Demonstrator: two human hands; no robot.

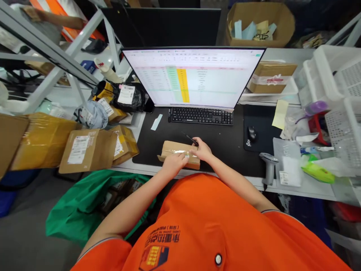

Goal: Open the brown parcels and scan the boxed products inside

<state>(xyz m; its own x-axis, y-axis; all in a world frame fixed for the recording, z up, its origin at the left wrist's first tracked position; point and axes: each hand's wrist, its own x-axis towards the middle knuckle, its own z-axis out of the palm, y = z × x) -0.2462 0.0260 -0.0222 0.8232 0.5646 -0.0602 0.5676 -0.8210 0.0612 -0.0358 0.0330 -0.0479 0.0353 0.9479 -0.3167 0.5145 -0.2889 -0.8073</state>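
A small brown cardboard box [180, 147] with shiny clear tape across it lies at the front edge of the black desk mat [220, 143]. My left hand [175, 164] rests on its near side, fingers bent over the taped top. At its right end, my right hand [202, 150] touches the box with curled fingers. A thin dark pen-like tool [190, 139] sticks out of that hand toward the upper left; whether it is a pen or a slim cutter is unclear. One flap at the box's left end stands out slightly.
Behind the box are a keyboard [201, 116] and a lit monitor [194, 79]. A mouse [252, 133] and barcode scanner [269, 167] lie to the right, near white baskets [342, 124]. Labelled parcels [87, 150] crowd the left, above a green sack [73, 203]. Another person's arm [60, 19] shows upper left.
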